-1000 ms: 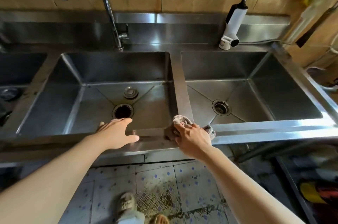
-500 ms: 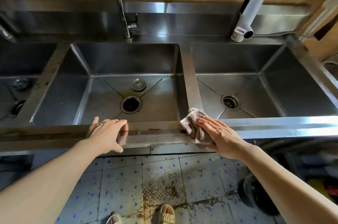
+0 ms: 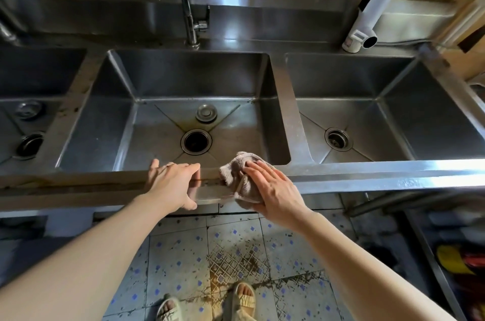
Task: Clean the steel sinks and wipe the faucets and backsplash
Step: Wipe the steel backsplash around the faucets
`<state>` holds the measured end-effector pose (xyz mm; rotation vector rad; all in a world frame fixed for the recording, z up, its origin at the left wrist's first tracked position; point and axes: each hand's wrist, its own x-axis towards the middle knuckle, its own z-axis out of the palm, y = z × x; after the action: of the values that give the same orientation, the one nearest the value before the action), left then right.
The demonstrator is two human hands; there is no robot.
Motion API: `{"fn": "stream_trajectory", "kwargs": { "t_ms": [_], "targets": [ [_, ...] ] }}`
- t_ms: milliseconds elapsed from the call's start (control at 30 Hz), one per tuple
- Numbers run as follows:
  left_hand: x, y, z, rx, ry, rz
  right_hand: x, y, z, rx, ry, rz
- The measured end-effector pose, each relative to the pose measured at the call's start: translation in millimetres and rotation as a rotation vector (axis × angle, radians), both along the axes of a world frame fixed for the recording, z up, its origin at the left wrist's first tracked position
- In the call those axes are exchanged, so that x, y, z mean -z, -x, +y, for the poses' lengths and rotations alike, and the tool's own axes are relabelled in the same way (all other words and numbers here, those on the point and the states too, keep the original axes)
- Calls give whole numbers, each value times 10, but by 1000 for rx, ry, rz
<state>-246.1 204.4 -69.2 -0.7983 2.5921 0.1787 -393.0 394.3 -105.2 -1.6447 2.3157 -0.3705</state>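
While the right hand [image 3: 273,189] presses the rag [image 3: 236,176] flat-fingered on the sink's front rim [image 3: 78,184], grime stretches leftward past the open left hand [image 3: 170,184].

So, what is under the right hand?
Under the right hand lies a crumpled grey-brown cloth, pressed flat on the steel front rim of the sink. The rim beneath the cloth is covered.

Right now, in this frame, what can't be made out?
Head view only:
- Steel faucet: its spout is cut off by the top edge.
- Left sink: cut off by the left edge.
- Front rim: the part under the cloth and the right hand is hidden.
- Left hand: its palm is hidden by its back.
- Items at lower right: blurred.
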Motion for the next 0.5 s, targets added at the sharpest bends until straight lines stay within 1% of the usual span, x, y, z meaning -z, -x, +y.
{"fn": "stream_trajectory", "kwargs": {
  "t_ms": [100,133,167,233,267,300,367,500],
  "targets": [
    [-7,21,41,-17,-26,-1,-150,-2,60,169,36,-297],
    [-12,24,62,-25,-46,4,-197,2,80,230,36,-361],
    [-8,22,80,-33,-68,19,-229,-1,93,270,-5,-357],
    [-26,-7,108,-52,-103,60,-253,-50,90,298,-105,-222],
    [-40,-24,123,-63,-121,71,-236,-78,75,313,-118,-170],
    [-63,-41,140,-77,-142,79,-219,-104,53,347,-88,-153],
    [-135,-66,173,-119,-195,97,-240,-130,-5,451,29,-215],
    [-323,-53,166,-217,-373,233,-509,-45,-97,736,281,-591]
  ]
}}
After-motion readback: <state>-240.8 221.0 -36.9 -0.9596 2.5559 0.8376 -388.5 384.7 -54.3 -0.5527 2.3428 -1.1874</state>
